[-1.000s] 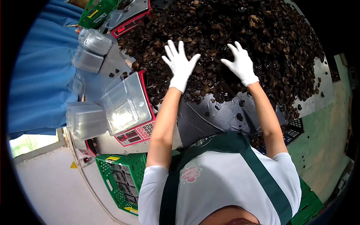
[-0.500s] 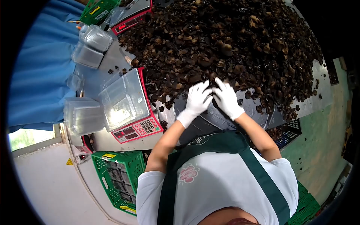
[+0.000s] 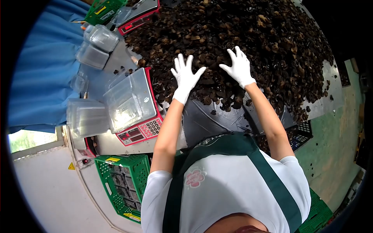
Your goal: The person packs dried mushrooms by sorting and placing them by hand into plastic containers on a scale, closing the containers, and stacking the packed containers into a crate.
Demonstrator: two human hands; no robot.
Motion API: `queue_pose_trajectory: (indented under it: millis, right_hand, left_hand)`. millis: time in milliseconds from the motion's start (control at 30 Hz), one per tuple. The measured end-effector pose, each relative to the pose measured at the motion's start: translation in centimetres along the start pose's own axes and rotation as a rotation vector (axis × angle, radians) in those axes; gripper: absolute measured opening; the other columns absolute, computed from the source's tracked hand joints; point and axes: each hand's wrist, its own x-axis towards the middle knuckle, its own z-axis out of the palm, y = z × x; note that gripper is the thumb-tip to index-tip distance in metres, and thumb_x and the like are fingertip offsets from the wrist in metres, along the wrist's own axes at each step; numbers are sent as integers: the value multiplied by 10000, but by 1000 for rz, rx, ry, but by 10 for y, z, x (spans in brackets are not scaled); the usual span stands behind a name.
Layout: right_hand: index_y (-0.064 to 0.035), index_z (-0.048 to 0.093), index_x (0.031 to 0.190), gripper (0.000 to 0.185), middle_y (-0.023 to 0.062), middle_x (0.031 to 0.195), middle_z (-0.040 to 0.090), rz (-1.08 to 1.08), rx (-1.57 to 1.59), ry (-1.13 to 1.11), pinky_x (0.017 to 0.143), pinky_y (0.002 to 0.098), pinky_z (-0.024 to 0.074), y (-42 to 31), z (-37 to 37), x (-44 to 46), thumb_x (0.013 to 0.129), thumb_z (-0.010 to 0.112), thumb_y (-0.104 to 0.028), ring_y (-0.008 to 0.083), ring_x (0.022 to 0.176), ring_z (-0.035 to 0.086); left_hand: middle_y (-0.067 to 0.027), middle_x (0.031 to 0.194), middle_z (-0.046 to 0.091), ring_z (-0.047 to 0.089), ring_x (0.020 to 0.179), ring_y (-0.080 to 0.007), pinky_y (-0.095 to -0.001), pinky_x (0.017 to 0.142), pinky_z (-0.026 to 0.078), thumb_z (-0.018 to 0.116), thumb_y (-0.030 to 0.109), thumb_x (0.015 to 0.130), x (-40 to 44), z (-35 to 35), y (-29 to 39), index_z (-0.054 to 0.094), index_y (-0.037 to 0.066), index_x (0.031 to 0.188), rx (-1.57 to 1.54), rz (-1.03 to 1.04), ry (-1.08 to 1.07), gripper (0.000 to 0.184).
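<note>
A wide heap of dark brown wood ear mushrooms covers much of the table. My left hand, in a white glove, lies spread over the near left part of the heap. To its right, my right hand, gloved in white too, rests on the mushrooms with fingers apart. Neither hand holds anything that I can see. Between my arms, a dark plastic sheet shows at the near edge, with loose mushroom pieces along its far side. A red scale with a clear plastic container on its pan stands left of my left forearm.
Stacks of clear plastic containers stand left of the scale. A second red scale is at the far left. A green crate with packed boxes sits below the table's left side. A dark crate is at the right.
Both hands have moved forward from the near edge onto the heap and farther apart, their fingers now spread. More mushroom pieces lie along the sheet's far side.
</note>
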Motion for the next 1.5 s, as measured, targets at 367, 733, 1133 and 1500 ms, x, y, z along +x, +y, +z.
queue_pose_trajectory:
  millis: [367, 733, 1133, 1500]
  right_hand:
    - [-51, 589, 1062, 454, 218, 1365, 443, -271, 253, -176, 1011, 450, 393, -41, -23, -138, 619, 685, -14, 386, 1233, 453]
    - [-84, 615, 1174, 472, 151, 1320, 535, -107, 503, -206, 998, 429, 410, -3, -64, -101, 789, 698, -345, 329, 1200, 501]
    - [-91, 617, 1084, 439, 215, 1357, 442, -287, 313, -213, 993, 484, 384, -26, -35, -156, 741, 725, -343, 387, 1264, 410]
    - [-119, 638, 1109, 365, 82, 1260, 589, -165, 491, -231, 921, 351, 483, -5, -78, -158, 768, 740, -201, 261, 1106, 571]
  left_hand:
    - [-121, 1361, 493, 428, 1260, -337, -520, 1056, 288, 740, 223, 689, -132, -1, 14, 633, 88, 1020, -169, 526, -79, 374]
    - [-179, 1471, 338, 310, 1355, -381, -528, 1090, 235, 750, 374, 736, -130, -23, -2, 498, 114, 1335, -200, 434, 43, 700]
    - [-70, 1440, 403, 239, 1377, -382, -637, 1080, 149, 726, 498, 709, -151, -17, 5, 570, 154, 1253, -86, 454, -256, 662]
    - [-181, 1417, 423, 335, 1342, -397, -539, 1072, 283, 796, 379, 667, -193, -45, -26, 542, 68, 1272, -254, 531, -132, 726]
